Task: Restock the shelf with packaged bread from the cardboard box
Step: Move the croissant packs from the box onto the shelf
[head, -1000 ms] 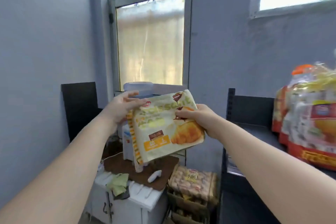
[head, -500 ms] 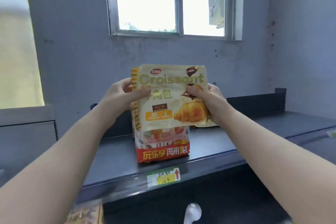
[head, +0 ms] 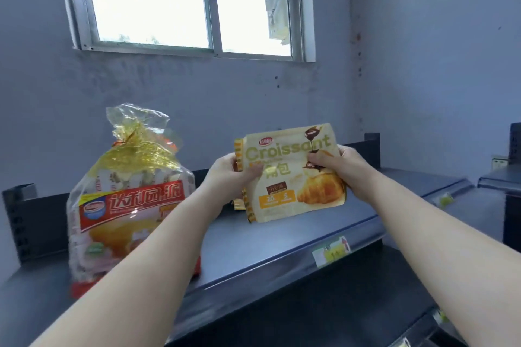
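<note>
Your left hand point(head: 229, 175) and right hand point(head: 342, 170) both closed on the croissant pack point(head: 293, 175), held upright just above the dark shelf point(head: 253, 248), big bread bag point(head: 127, 200) standing at its left

Dark metal shelf point(head: 282, 242): bagged pie pack point(head: 127, 205) standing at left end.
</note>
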The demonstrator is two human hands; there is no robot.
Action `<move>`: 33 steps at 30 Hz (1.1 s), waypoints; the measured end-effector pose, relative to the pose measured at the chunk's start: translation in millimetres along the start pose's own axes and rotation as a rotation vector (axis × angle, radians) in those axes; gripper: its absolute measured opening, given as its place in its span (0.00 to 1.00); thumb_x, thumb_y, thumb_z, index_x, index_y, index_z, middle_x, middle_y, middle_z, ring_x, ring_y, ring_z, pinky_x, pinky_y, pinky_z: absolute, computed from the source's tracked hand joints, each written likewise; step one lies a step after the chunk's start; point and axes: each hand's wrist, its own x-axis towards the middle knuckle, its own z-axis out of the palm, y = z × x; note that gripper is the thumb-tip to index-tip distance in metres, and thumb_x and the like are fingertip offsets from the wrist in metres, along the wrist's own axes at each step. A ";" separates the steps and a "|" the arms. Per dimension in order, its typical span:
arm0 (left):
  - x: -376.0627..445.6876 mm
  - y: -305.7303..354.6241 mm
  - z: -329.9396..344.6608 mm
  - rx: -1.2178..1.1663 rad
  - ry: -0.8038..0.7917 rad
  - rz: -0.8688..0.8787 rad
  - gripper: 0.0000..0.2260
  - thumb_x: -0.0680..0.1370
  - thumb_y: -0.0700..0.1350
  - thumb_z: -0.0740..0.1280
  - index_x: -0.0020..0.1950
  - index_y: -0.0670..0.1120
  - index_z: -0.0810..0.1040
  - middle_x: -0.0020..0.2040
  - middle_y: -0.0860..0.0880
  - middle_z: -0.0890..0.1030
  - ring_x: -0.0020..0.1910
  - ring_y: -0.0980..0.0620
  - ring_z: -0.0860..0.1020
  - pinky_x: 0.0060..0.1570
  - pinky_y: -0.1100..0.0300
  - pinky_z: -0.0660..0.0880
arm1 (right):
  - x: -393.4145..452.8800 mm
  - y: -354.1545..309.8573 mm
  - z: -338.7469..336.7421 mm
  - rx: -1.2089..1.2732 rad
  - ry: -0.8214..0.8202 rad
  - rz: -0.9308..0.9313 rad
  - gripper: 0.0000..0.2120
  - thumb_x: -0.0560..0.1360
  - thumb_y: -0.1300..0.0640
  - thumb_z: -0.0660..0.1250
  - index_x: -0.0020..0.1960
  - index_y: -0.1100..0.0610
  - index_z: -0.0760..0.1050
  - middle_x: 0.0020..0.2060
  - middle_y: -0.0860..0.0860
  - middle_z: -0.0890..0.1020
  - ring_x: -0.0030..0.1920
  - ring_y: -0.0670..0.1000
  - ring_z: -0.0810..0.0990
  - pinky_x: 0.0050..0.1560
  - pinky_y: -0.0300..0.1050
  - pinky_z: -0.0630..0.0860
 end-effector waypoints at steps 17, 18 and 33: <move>128.9 -96.3 68.4 0.082 0.252 -0.272 0.02 0.77 0.45 0.67 0.48 0.51 0.76 0.51 0.49 0.82 0.51 0.48 0.81 0.48 0.54 0.78 | 176.6 141.4 -20.1 -0.238 -0.152 0.127 0.39 0.54 0.35 0.75 0.58 0.57 0.74 0.49 0.50 0.83 0.48 0.50 0.83 0.46 0.44 0.79; 131.5 -100.8 70.2 0.102 0.260 -0.280 0.03 0.77 0.46 0.67 0.50 0.51 0.76 0.52 0.50 0.82 0.51 0.49 0.81 0.46 0.56 0.78 | 180.1 145.7 -18.5 -0.252 -0.157 0.130 0.40 0.54 0.35 0.75 0.58 0.56 0.72 0.50 0.50 0.82 0.50 0.50 0.82 0.50 0.46 0.79; 143.9 -107.7 61.8 0.210 0.299 -0.367 0.10 0.76 0.48 0.67 0.57 0.50 0.73 0.53 0.51 0.81 0.53 0.49 0.80 0.51 0.52 0.77 | 204.6 155.8 1.9 -0.312 -0.174 0.112 0.37 0.65 0.41 0.75 0.64 0.56 0.62 0.60 0.53 0.73 0.59 0.53 0.76 0.60 0.54 0.75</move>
